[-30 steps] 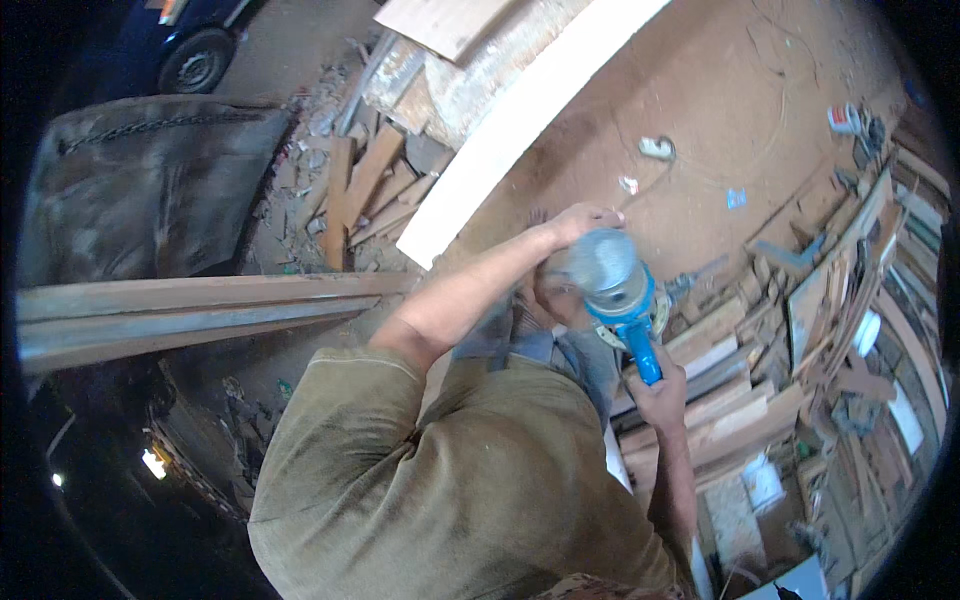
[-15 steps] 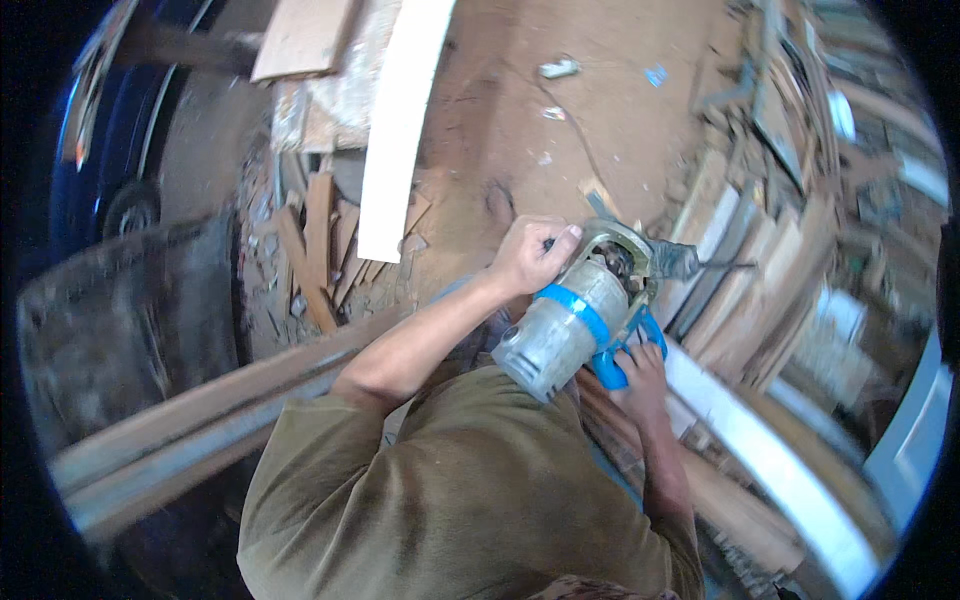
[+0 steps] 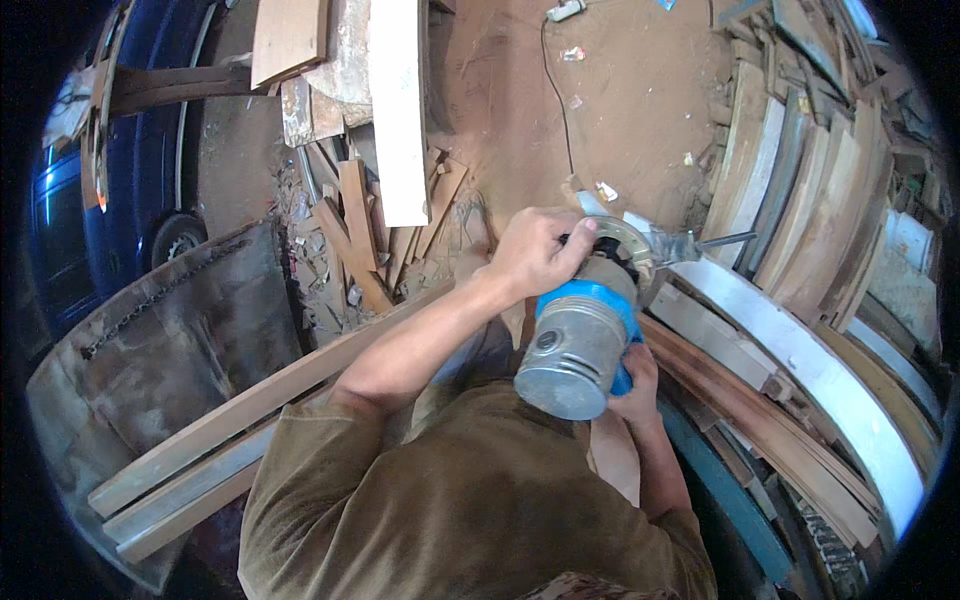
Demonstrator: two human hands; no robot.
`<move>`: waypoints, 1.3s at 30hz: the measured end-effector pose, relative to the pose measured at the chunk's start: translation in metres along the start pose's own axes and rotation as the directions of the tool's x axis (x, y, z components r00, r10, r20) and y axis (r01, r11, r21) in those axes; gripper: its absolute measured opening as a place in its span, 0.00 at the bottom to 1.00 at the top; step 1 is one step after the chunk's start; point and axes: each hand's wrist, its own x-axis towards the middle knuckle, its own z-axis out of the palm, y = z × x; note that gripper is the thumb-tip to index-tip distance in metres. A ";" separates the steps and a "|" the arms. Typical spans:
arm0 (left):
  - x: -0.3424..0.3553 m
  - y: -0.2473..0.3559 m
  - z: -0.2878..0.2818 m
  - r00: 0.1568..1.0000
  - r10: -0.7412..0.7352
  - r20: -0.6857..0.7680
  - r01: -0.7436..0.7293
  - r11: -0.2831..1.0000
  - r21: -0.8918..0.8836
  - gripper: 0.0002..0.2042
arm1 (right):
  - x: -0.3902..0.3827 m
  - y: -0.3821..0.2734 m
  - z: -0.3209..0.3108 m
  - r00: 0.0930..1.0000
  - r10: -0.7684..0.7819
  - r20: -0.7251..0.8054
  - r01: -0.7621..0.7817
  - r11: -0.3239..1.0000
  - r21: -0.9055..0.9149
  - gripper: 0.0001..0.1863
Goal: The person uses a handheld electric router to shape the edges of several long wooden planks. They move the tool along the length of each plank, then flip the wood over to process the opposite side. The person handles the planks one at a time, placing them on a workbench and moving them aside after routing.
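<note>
A wood router (image 3: 575,350) with a grey metal motor housing and a blue band is held in front of my chest. Its flat end faces up toward me, and its ring-shaped base (image 3: 625,238) points away. My left hand (image 3: 545,252) is closed round the side of the router near the base, thumb on top. Lower down on the right, my right hand (image 3: 637,385) grips the blue handle (image 3: 624,372), partly hidden behind the housing. A thin dark rod (image 3: 725,240) sticks out to the right of the base.
Long boards (image 3: 230,420) lie across at the left; a white beam (image 3: 800,370) curves along the right. Timber is stacked (image 3: 815,190) at the right. A white board (image 3: 398,120) and wood scraps (image 3: 355,215) lie ahead. A cord (image 3: 555,100) crosses the dirt floor. A blue vehicle (image 3: 110,180) stands far left.
The router has tilted, so its flat end now shows more and the base shows less. Both hands keep their hold. The view has shifted, with the surroundings appearing higher.
</note>
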 end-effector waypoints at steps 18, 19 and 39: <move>0.027 -0.189 -0.087 0.944 -0.201 0.260 0.094 0.924 0.371 0.24 | 0.063 0.068 0.229 0.975 0.201 0.090 -0.216 0.954 0.210 0.25; 0.036 -0.191 -0.093 0.919 -0.200 0.340 0.059 0.922 0.382 0.25 | 0.056 0.072 0.243 0.974 0.223 0.046 -0.228 0.940 0.254 0.26; 0.075 -0.217 -0.157 0.797 -0.141 0.588 -0.211 0.846 0.490 0.24 | 0.121 -0.015 0.335 0.969 0.226 -0.097 -0.138 0.824 0.549 0.28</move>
